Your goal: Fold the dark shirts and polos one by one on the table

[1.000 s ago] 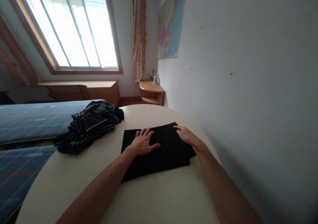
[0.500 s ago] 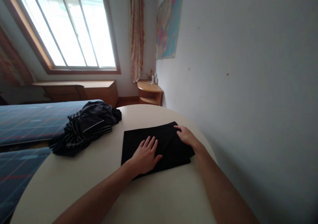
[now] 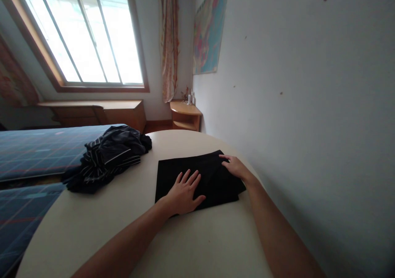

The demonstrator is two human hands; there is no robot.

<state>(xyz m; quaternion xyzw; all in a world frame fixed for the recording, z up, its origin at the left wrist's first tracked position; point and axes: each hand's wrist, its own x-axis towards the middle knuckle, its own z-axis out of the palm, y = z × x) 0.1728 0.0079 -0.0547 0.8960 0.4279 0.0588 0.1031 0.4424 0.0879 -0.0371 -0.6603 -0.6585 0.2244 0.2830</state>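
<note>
A black folded garment [image 3: 212, 175] lies flat on the cream-coloured round table [image 3: 191, 245]; what kind of garment it is, I cannot tell. My left hand [image 3: 185, 193] rests palm down on its near left part, fingers spread. At the garment's far right edge is my right hand [image 3: 236, 167], its index finger stretched out over the cloth and the other fingers partly curled and hidden. Toward the lower right, the cloth's edge has a small step with a corner sticking out.
A heap of dark clothes with white stripes [image 3: 111, 154] sits on the table's left edge, next to a bed with blue plaid covering [image 3: 37, 150]. The white wall [image 3: 302, 146] runs close along the right. Behind stand a wooden desk [image 3: 123, 109] and a corner shelf [image 3: 185, 108].
Both hands and the black garment have shifted slightly to the right together. Their hold and the garment's folded shape look the same.
</note>
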